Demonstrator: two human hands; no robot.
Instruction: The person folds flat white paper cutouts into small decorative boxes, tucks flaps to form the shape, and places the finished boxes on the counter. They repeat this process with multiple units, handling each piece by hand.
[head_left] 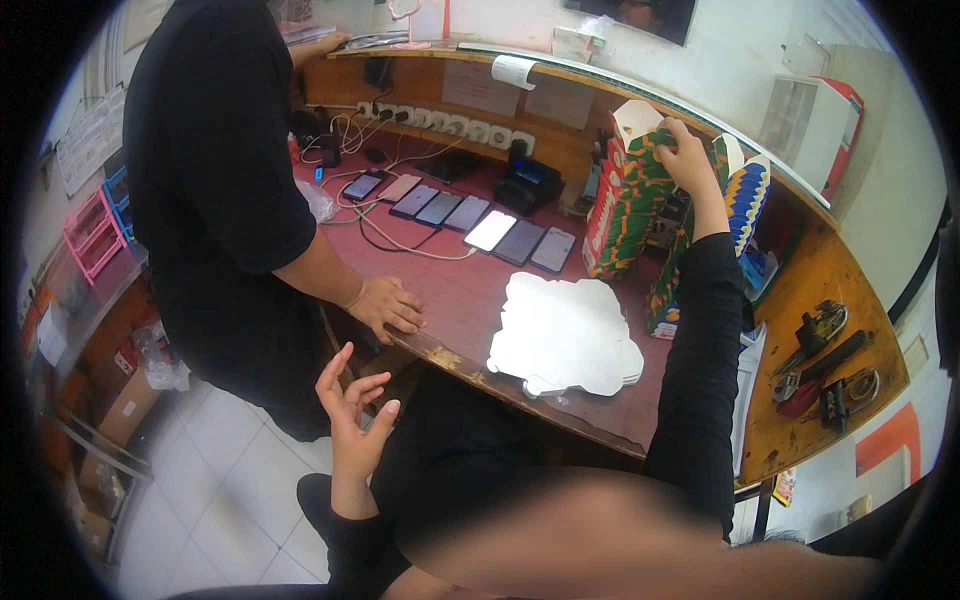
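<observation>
My right hand (690, 160) reaches to the back right of the table, its fingers closed on the upper part of a tall nested stack of green and orange patterned cardboard boxes (636, 205) with red sides and white insides. Beside my forearm stand further nested boxes, some with a blue and yellow pattern (746, 200). My left hand (357, 425) is raised in front of the table edge, fingers spread, holding nothing. Between my arms, a pile of flat white cardboard blanks (565, 335) with wavy outlines lies on the red tabletop (420, 325).
Several phones (440, 208) lie in a row, among white charging cables. Behind them is a black card terminal (528, 185). At the left a person in black stands with one hand (388, 308) on the table edge. Padlocks (848, 395) lie on the wooden counter at right.
</observation>
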